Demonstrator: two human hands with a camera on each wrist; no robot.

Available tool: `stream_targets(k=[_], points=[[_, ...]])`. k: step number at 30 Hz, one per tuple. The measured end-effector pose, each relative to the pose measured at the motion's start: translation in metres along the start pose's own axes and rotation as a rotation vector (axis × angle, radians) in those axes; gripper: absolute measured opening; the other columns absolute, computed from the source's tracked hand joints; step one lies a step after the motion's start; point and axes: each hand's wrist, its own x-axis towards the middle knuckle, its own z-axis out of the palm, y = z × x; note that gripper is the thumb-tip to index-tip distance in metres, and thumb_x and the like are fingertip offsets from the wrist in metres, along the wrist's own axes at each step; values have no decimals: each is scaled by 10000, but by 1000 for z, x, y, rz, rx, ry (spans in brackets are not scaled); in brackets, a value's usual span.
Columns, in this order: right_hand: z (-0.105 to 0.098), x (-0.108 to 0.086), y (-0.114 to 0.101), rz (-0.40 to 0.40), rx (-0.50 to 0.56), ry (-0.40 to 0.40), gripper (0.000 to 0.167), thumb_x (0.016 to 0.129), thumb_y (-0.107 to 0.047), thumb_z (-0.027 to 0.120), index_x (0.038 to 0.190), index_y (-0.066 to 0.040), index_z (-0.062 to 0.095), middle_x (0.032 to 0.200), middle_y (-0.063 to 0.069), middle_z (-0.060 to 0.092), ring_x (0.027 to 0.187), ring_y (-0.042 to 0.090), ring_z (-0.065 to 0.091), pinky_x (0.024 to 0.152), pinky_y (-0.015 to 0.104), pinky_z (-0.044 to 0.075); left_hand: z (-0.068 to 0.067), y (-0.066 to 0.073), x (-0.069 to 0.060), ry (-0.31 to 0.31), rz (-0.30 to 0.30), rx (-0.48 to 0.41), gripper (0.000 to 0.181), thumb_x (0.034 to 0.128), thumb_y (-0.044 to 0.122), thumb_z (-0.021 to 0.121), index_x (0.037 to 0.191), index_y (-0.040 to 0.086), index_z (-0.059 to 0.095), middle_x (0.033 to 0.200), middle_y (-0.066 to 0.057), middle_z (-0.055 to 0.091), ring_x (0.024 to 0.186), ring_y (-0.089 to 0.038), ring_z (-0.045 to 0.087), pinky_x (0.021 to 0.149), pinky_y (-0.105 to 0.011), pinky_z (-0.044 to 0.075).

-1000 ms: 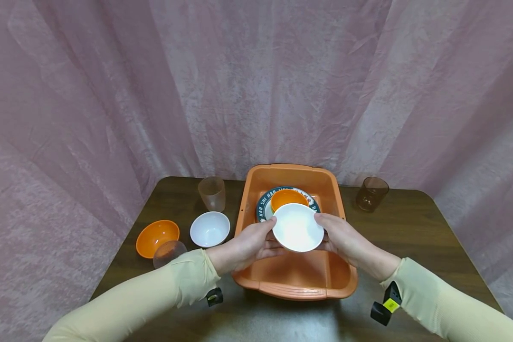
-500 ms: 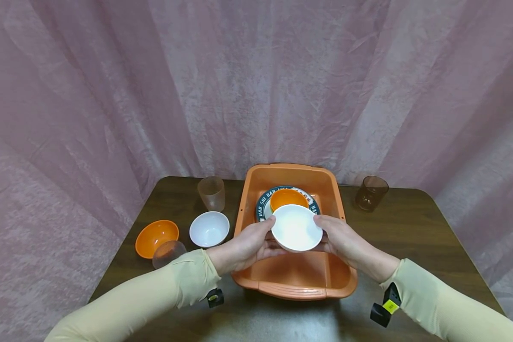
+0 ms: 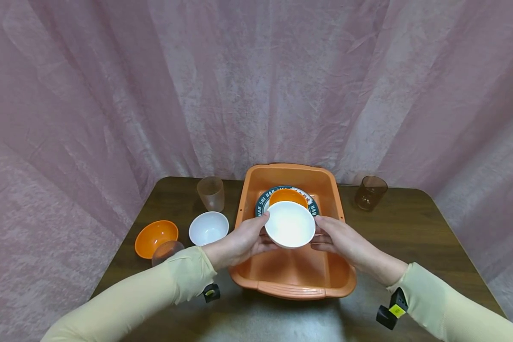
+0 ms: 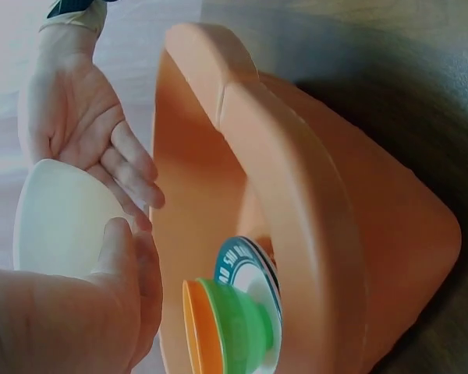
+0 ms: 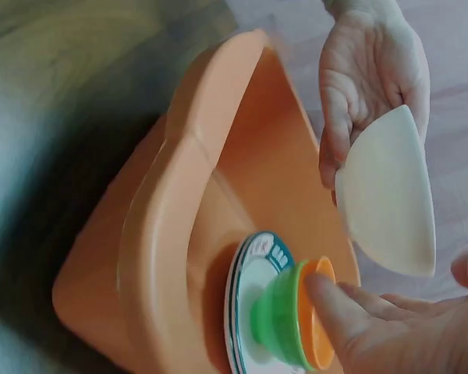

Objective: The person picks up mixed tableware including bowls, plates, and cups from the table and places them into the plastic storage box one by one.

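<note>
Two bare hands at one round white bowl (image 3: 289,225), held above an orange plastic basin (image 3: 295,290). Left hand (image 3: 241,241) has it: thumb on the rim, fingers underneath. Right hand (image 3: 344,237) just beside the opposite side, fingers extended and spread, thumb apart from the rim in the right wrist view; grips nothing. Can't tell if its fingertips touch the underside. Bowl's mouth faces up toward the head camera.

Inside the basin: stacked white plates with a lettered teal rim (image 5: 259,269), on them a green bowl (image 5: 277,312) with a glossy orange bowl (image 3: 288,196) nested in it.

Left of basin: frosted clear tumbler (image 3: 212,194), second white bowl (image 3: 208,228), wide orange bowl (image 3: 156,237), pinkish translucent cup (image 3: 166,251) partly behind the pale yellow left sleeve (image 3: 154,287). Right of basin: translucent brown tumbler (image 3: 371,194). All on a dark wood-grain table (image 3: 410,228); pink velvety curtain (image 3: 256,85) behind.
</note>
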Motion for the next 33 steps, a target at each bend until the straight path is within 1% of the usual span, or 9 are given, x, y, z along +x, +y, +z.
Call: stream_targets(k=[2, 6, 8, 11, 15, 21, 26, 30, 33], points=[[-3, -2, 1, -39, -102, 12, 591, 1125, -381, 381, 1493, 81, 393, 1380, 251, 572, 1275, 378, 578, 1059, 485, 469, -2, 1, 1, 8, 0, -7, 576, 1116, 436, 377, 1520, 25, 394, 1246, -185, 636, 1028, -253, 674, 957, -421, 546], [-9, -8, 3, -134, -366, 58, 678, 1104, -455, 410, 1575, 23, 320, 1551, 221, 434, 1441, 391, 389, 1153, 566, 326, -4, 2, 1, 17, 4, -10, 580, 1116, 431, 382, 1532, 27, 381, 1267, -196, 618, 1030, -247, 667, 969, -425, 539], [-12, -11, 5, -174, -478, 83, 699, 1090, -494, 423, 1606, -42, 294, 1615, 167, 360, 1490, 366, 305, 1170, 591, 274, -5, 3, 2, 15, 10, -5, 581, 1117, 430, 378, 1540, 32, 373, 1281, -200, 616, 1042, -254, 668, 976, -432, 533], [-14, -16, 5, -244, -592, 96, 712, 1077, -514, 448, 1638, -128, 240, 1668, 89, 266, 1521, 334, 235, 1177, 605, 244, -7, 4, 2, 22, 11, -7, 581, 1118, 428, 377, 1547, 37, 360, 1284, -208, 621, 1052, -267, 672, 972, -428, 537], [-15, -24, 3, -325, -741, 122, 734, 1052, -530, 502, 1651, -233, 199, 1687, 29, 206, 1539, 301, 192, 1179, 609, 233, -9, 6, 2, 31, 10, -14, 586, 1116, 431, 382, 1555, 45, 344, 1281, -210, 627, 1059, -271, 676, 953, -416, 549], [-12, -37, 0, -412, -975, 133, 789, 1031, -559, 527, 1657, -254, 156, 1705, 20, 132, 1560, 310, 96, 1217, 579, 128, -12, 7, 3, 27, 15, -33, 581, 1120, 422, 373, 1563, 49, 337, 1333, -213, 599, 1100, -275, 661, 974, -430, 535], [-11, -45, -3, -545, -1154, 141, 820, 1012, -590, 539, 1658, -266, 152, 1714, -14, 80, 1568, 265, 49, 1243, 494, 37, -14, 8, 2, 32, 13, -52, 573, 1122, 413, 370, 1565, 51, 335, 1353, -222, 578, 1105, -278, 657, 985, -445, 527], [-10, -49, -5, -653, -1268, 122, 844, 991, -606, 565, 1655, -235, 198, 1720, 14, 56, 1568, 290, 38, 1241, 470, -32, -15, 9, 2, 38, 13, -56, 572, 1123, 412, 366, 1566, 51, 331, 1357, -228, 575, 1101, -280, 654, 1007, -470, 505], [-10, -53, -5, -709, -1333, 97, 844, 980, -626, 565, 1643, -206, 257, 1722, 36, 47, 1567, 318, 33, 1236, 497, -43, -15, 10, 2, 52, 11, -56, 575, 1123, 414, 367, 1561, 42, 339, 1351, -232, 575, 1107, -283, 656, 1008, -475, 502]])
